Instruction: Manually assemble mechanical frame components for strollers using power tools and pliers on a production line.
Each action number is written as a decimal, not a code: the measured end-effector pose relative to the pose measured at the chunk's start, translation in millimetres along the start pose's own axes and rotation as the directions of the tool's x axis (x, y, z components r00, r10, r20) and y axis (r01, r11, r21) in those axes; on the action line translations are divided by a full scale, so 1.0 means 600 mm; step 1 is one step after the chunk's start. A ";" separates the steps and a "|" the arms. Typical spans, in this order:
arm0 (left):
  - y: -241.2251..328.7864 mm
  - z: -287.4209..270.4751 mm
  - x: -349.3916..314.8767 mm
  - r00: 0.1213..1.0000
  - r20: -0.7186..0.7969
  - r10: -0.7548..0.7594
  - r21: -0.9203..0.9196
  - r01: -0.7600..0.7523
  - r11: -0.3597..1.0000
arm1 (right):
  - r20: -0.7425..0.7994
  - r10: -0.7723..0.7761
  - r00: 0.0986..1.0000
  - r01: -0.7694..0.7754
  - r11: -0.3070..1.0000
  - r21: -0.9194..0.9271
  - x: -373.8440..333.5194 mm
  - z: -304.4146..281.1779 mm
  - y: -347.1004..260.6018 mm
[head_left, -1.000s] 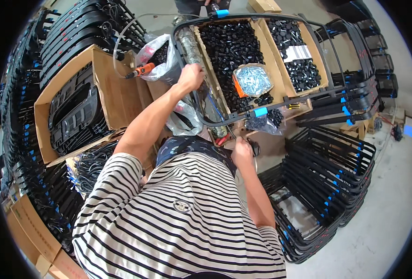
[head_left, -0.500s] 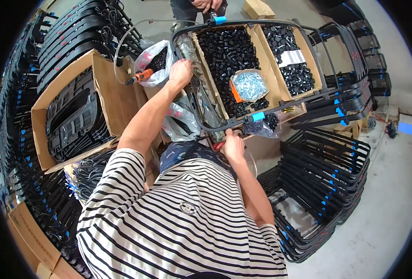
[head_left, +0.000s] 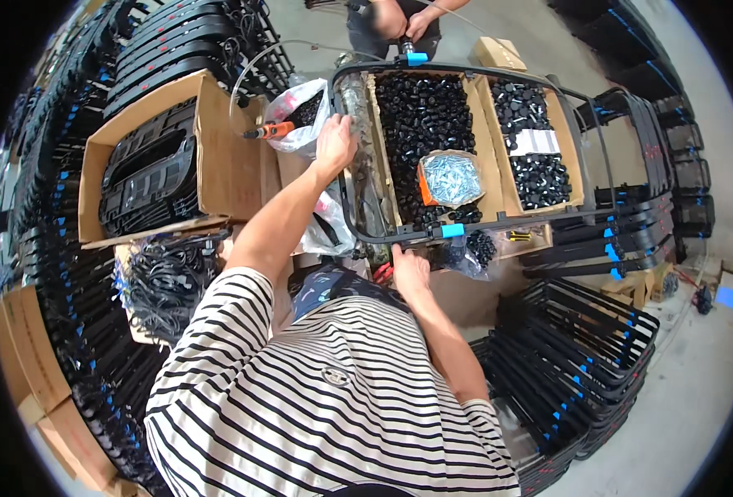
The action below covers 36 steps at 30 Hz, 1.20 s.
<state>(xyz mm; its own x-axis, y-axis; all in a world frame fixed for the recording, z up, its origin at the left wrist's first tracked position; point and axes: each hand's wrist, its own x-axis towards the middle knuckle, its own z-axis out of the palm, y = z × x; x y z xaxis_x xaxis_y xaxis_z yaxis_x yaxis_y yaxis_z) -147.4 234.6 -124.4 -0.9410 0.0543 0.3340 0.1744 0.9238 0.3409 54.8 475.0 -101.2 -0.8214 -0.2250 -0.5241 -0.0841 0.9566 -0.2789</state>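
Observation:
A black tubular frame (head_left: 507,222) with blue tape on it lies across the work surface in front of me. My left hand (head_left: 336,142) is closed around its left side tube. At the near left corner my right hand (head_left: 410,272) is closed at the near tube, its fingertips against the underside and partly hidden. Just left of that hand shows a red-handled tool (head_left: 383,273); whether my fingers touch it is unclear. Inside the frame's outline sit a carton of small black plastic parts (head_left: 424,108) and an open bag of silver screws (head_left: 451,179).
An orange power tool (head_left: 271,130) rests by a white plastic bag (head_left: 283,106). Left stands a carton of black panels (head_left: 147,178). Stacked black frames (head_left: 569,373) rise at the right. Across from me, a person's hands (head_left: 412,25) hold a tool at the far tube.
My view has shifted, so the bench sits farther right and lower. Both my hands stay at the frame; my right fingers have shifted slightly. The other person's hands and forearms now show more.

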 end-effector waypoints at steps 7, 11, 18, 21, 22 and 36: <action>0.064 -0.039 -0.166 0.767 -0.062 -0.639 -0.400 0.567 0.720 | -0.198 -0.374 0.906 0.392 0.918 0.061 0.036 0.062 0.071; 0.103 -0.060 -0.216 0.755 -0.192 -0.627 -0.466 0.492 0.736 | -0.051 -0.246 0.968 0.243 0.869 0.430 0.051 0.110 0.106; 0.260 -0.019 -0.448 0.679 0.527 -0.512 -0.361 0.724 0.588 | 0.094 -0.299 0.950 0.048 0.436 0.899 0.030 0.100 0.108; 0.277 -0.013 -0.426 0.661 0.603 -0.447 -0.399 0.735 0.548 | 0.278 -0.101 0.955 -0.212 0.425 0.880 0.030 0.062 0.112; 0.282 -0.012 -0.417 0.650 0.638 -0.412 -0.415 0.741 0.528 | 0.275 -0.106 0.956 -0.206 0.429 0.880 0.029 0.051 0.117; 0.319 0.051 -0.335 0.354 0.677 -0.646 -0.690 0.611 -0.388 | -0.244 0.346 0.906 -0.252 0.904 0.346 0.088 0.080 0.473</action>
<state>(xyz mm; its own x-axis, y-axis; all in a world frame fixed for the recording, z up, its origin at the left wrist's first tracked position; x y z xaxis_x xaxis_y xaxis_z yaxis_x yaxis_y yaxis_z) 66.4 412.2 -153.4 -0.6417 -0.3210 -0.6966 -0.4428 -0.5866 0.6781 14.7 725.8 -246.6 -0.9110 0.1725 -0.3746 0.3262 0.8572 -0.3986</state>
